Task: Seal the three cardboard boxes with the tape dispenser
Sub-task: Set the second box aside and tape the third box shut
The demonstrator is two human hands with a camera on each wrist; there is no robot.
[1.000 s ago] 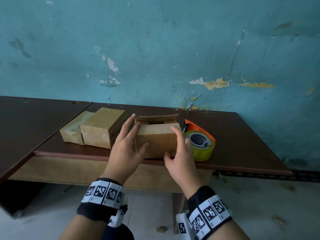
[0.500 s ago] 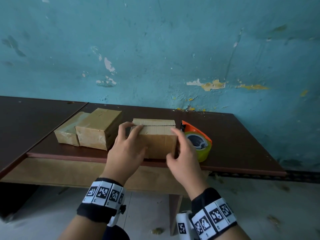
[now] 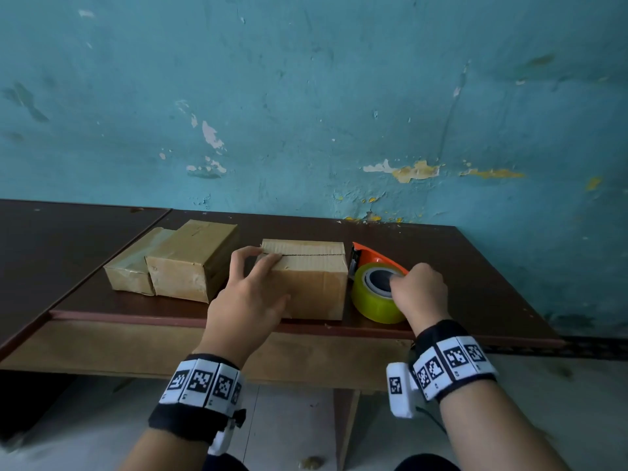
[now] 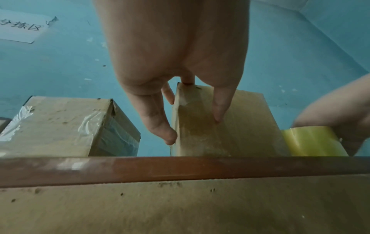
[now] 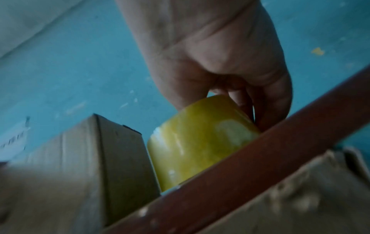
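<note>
An untaped cardboard box (image 3: 307, 278) stands near the table's front edge, flaps folded down, with the seam showing along its top. My left hand (image 3: 253, 278) grips its left end, fingers curled over the top corner and thumb on the side (image 4: 170, 136). Right of the box lies the orange tape dispenser (image 3: 375, 254) with its yellow-green roll (image 3: 372, 302). My right hand (image 3: 418, 290) curls round the roll (image 5: 200, 139) from the right. Two taped boxes (image 3: 192, 260) (image 3: 131, 266) sit side by side at the left.
The dark brown table (image 3: 475, 266) stands against a peeling teal wall (image 3: 306, 113). Its red-brown front edge (image 4: 180, 167) runs just under my hands. A second tabletop (image 3: 51, 239) adjoins on the left. A paper sign (image 4: 20, 26) hangs on the wall.
The box's flaps went from open to folded flat. My right hand left the box and took hold of the tape dispenser. My left hand stayed on the box's left end.
</note>
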